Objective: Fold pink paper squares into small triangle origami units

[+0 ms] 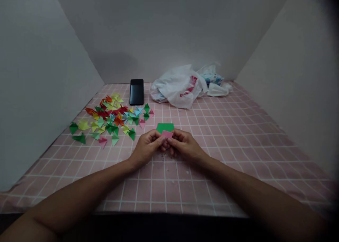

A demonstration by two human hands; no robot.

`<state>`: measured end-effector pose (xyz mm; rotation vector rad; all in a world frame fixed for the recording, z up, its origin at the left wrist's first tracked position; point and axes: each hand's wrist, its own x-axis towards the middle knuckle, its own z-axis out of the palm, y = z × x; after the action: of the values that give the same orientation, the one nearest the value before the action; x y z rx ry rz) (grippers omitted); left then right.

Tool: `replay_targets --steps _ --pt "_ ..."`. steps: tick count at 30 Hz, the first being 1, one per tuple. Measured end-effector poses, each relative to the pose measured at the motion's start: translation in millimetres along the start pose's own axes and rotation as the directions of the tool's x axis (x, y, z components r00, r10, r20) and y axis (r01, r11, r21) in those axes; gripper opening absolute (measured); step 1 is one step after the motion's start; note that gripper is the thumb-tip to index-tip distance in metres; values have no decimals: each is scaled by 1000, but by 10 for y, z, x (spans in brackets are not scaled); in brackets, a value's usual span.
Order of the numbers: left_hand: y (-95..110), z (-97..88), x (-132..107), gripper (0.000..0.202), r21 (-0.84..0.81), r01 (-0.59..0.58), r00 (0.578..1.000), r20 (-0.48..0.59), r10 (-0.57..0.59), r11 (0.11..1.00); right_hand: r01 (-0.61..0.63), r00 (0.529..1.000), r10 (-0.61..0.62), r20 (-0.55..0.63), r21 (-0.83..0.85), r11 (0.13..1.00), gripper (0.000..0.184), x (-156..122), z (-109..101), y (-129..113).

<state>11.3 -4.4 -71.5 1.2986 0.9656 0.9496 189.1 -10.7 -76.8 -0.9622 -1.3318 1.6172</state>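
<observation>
Between my two hands is a small piece of pink paper (167,133), raised just above the table. My left hand (149,143) pinches its left side with thumb and fingers. On the right side, my right hand (184,143) grips it in the same way, the thumbs nearly meeting at its lower edge. Just beyond the fingers lies green paper (165,127) on the tablecloth, with a bit of pink showing at its left edge. My fingers cover part of the pink piece, so its folds cannot be made out.
Many-coloured folded paper pieces (113,116) are spread over the left of the pink checked tablecloth (225,157). A black phone (136,92) lies behind them. A white plastic bag (180,86) and a smaller crumpled packet (215,81) rest against the back wall. Pale walls close in both sides.
</observation>
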Motion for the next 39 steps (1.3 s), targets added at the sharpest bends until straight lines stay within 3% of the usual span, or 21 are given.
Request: replay_targets --steps 4,12,17,22,25,30,39 --pt "-12 -4 7 29 17 -36 999 -10 36 999 51 998 -46 33 -163 985 29 0 -4 1" --pt "29 -13 -10 34 33 -64 996 -66 66 997 17 999 -12 33 -153 988 25 -45 26 -47" --pt "52 -31 -17 39 114 -99 994 -43 105 989 84 996 -84 11 -253 964 24 -73 20 -93" --pt "28 -34 11 29 54 -101 994 -38 103 993 130 987 -152 -43 -327 936 26 -36 -13 -31" --pt "21 -39 11 27 79 -91 994 -51 95 993 139 986 -158 -44 -282 949 24 -18 -7 1" --pt "41 -50 -14 26 93 -80 995 -53 85 992 63 998 -65 -26 -85 994 20 -47 29 -23" --pt "34 -34 4 24 106 -96 993 -62 103 990 121 990 -124 -69 -57 991 20 -23 24 -18"
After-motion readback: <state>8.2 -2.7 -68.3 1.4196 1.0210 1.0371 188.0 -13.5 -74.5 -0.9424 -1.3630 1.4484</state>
